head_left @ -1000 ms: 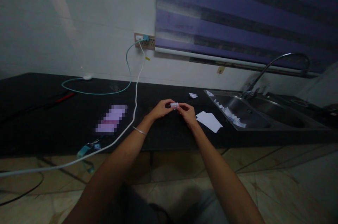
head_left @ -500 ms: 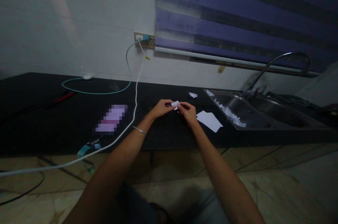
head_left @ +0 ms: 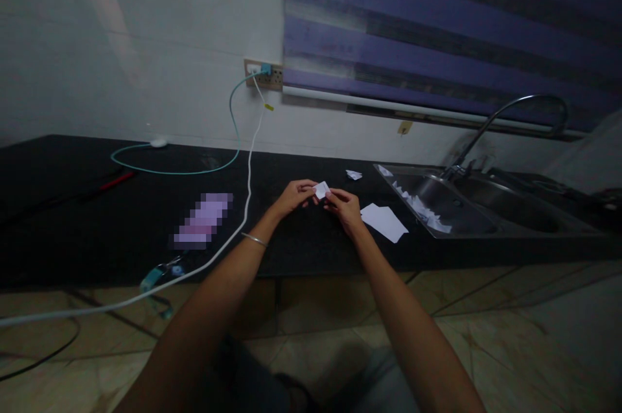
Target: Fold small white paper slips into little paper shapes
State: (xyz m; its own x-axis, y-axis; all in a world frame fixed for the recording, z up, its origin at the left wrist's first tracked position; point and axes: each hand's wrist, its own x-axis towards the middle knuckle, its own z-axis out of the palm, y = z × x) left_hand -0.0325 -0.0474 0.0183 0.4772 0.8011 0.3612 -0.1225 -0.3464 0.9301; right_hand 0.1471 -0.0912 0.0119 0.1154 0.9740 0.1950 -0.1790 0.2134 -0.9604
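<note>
Between my two hands is a small piece of folded white paper (head_left: 321, 190), held just above the dark counter (head_left: 311, 244). My left hand (head_left: 295, 196) pinches its left side, fingers closed. On the right side, the thumb and fingers of my right hand (head_left: 344, 205) grip the same piece. Right of my right hand lie several flat sheets of white paper (head_left: 386, 222), overlapping. Farther back rests a small folded paper piece (head_left: 354, 174). The exact folds in the held piece are too small to make out.
A steel sink (head_left: 479, 225) with a curved tap (head_left: 510, 105) is at the right; several folded papers (head_left: 422, 209) line its left edge. A white cable (head_left: 249, 179) crosses the counter left of my hands. A blurred purple item (head_left: 204, 222) and a teal strap (head_left: 153, 278) lie farther left.
The folded paper has turned a little and shows more of its face. My left fingers have shifted around its left side; both hands still hold it.
</note>
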